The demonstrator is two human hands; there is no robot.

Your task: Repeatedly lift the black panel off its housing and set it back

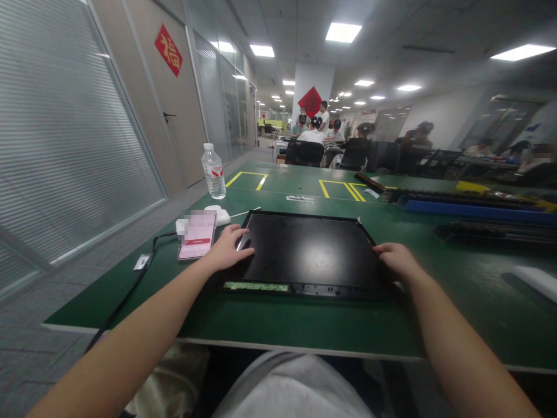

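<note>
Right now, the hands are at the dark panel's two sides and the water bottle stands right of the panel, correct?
Not quite: the head view shows the water bottle standing left of the dark panel. The left hand and right hand are at the panel's sides.

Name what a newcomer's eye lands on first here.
The glossy black display panel mid-table, with a bright reflection on its face and a green circuit board strip along its near edge. The left hand and right hand are at its opposite sides. Left of it, a lit pink smartphone and, farther back, a clear plastic bottle stand out.
</note>
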